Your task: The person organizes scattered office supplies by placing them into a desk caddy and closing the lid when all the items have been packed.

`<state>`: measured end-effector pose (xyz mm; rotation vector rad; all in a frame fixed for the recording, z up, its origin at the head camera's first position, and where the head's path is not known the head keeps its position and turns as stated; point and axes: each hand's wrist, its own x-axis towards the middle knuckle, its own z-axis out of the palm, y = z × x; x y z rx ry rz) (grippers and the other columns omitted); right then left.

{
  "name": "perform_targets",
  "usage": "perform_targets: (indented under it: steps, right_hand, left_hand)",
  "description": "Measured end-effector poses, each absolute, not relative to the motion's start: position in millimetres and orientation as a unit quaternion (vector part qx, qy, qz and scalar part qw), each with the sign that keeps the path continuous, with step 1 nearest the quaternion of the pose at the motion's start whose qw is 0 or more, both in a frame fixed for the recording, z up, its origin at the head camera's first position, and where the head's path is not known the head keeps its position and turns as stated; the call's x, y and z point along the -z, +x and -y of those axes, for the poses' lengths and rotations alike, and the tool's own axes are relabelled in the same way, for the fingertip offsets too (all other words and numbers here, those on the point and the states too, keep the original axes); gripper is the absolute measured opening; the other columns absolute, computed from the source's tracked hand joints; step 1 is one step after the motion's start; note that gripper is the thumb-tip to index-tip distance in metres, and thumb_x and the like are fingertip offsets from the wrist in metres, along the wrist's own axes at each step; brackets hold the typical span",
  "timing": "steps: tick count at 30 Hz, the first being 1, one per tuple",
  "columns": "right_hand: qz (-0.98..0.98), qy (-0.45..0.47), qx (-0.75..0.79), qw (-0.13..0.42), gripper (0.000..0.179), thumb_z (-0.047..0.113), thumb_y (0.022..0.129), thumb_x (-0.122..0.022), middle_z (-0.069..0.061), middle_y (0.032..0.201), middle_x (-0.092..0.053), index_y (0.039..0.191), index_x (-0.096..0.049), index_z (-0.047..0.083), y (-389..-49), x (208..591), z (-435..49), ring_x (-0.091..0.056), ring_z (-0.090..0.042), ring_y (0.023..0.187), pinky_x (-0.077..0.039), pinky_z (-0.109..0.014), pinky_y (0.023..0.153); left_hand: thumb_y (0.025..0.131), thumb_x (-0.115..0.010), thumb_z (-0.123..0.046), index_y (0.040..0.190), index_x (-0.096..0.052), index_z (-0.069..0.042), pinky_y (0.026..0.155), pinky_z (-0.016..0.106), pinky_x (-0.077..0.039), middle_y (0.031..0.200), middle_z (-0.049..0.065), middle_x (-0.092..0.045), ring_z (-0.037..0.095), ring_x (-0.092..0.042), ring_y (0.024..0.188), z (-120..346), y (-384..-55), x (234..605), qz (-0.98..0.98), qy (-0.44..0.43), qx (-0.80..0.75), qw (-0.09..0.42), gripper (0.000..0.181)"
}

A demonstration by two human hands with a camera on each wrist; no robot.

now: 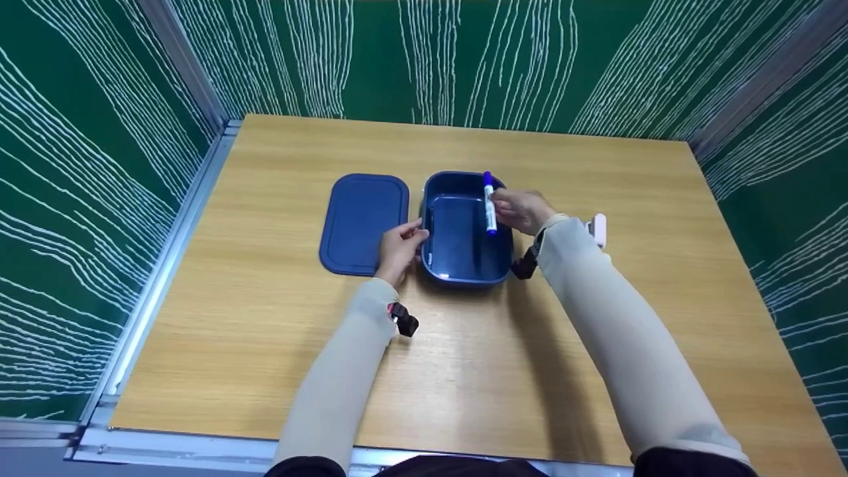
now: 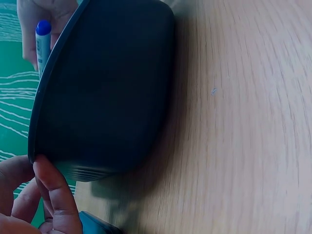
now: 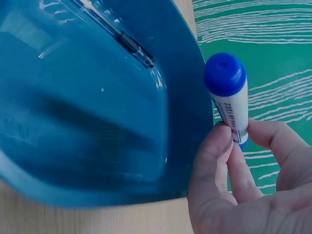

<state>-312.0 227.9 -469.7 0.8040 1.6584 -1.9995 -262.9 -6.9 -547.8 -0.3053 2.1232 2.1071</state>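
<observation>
A deep blue plastic container (image 1: pixel 467 275) stands on the table without its lid. My left hand (image 1: pixel 401 248) pinches its left rim between thumb and fingers, which shows closely in the left wrist view (image 2: pixel 48 195). In my right hand (image 1: pixel 523 211) a white marker with blue ends (image 1: pixel 490 207) is pinched between fingertips and thumb, held over the container's right side. The right wrist view shows this marker (image 3: pixel 231 107) beside the rim, its blue end toward the camera. Inside the container lies a clear pen with a dark grip (image 3: pixel 129 44), along one wall.
The flat blue lid (image 1: pixel 364 222) lies on the wooden table (image 1: pixel 265 344), just left of the container. Green panels with white wavy lines (image 1: pixel 377 59) rise behind the table and on both sides. A metal frame (image 1: pixel 165 192) borders the table's left edge.
</observation>
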Motion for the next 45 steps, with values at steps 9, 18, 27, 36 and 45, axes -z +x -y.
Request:
perform_targets:
  steps: [9, 18, 27, 36, 45]
  right_hand:
    - [-0.633, 0.298, 0.681, 0.217, 0.022, 0.011, 0.089, -0.069, 0.001, 0.080, -0.066, 0.109, -0.059, 0.009, -320, 475, -210, -0.062, -0.009, 0.074, -0.057, -0.019, 0.078]
    - [-0.604, 0.236, 0.728, 0.222, 0.004, 0.003, 0.093, -0.057, 0.000, 0.064, -0.065, 0.096, -0.058, 0.005, -320, 489, -183, -0.063, -0.008, 0.060, -0.055, -0.018, 0.060]
    - [-0.604, 0.272, 0.717, 0.219, 0.015, 0.001, 0.089, -0.063, -0.002, 0.067, -0.066, 0.104, -0.059, 0.004, -322, 496, -160, -0.063, -0.011, 0.060, -0.056, -0.020, 0.059]
    - [-0.600, 0.277, 0.714, 0.232, 0.013, 0.001, 0.091, -0.063, -0.001, 0.071, -0.065, 0.103, -0.058, 0.005, -322, 509, -159, -0.063, -0.011, 0.065, -0.057, -0.020, 0.063]
    - [-0.610, 0.267, 0.707, 0.238, 0.012, 0.003, 0.091, -0.062, 0.000, 0.072, -0.065, 0.102, -0.058, 0.006, -321, 521, -157, -0.063, -0.010, 0.066, -0.058, -0.019, 0.067]
  left_hand:
    - [0.091, -0.069, -0.009, 0.127, -0.066, -0.006, 0.047, 0.019, -0.048, 0.094, 0.003, -0.065, 0.009, -0.054, 0.064, 8, -263, 548, -0.700, -0.097, -0.704, 0.069, 0.036]
    - [0.090, -0.069, -0.007, 0.125, -0.067, -0.004, 0.049, 0.020, -0.050, 0.088, 0.000, -0.063, 0.009, -0.055, 0.067, 8, -263, 550, -0.698, -0.094, -0.707, 0.066, 0.035]
    - [0.091, -0.068, -0.007, 0.127, -0.066, -0.004, 0.045, 0.015, -0.046, 0.089, 0.001, -0.061, 0.011, -0.055, 0.062, 8, -264, 549, -0.696, -0.095, -0.708, 0.069, 0.036]
    - [0.091, -0.068, -0.008, 0.128, -0.066, -0.006, 0.046, 0.016, -0.048, 0.093, 0.003, -0.064, 0.012, -0.057, 0.061, 8, -263, 550, -0.700, -0.098, -0.703, 0.079, 0.036]
    - [0.091, -0.068, -0.007, 0.127, -0.066, -0.005, 0.046, 0.017, -0.049, 0.093, 0.004, -0.067, 0.017, -0.060, 0.068, 9, -265, 550, -0.702, -0.091, -0.703, 0.072, 0.036]
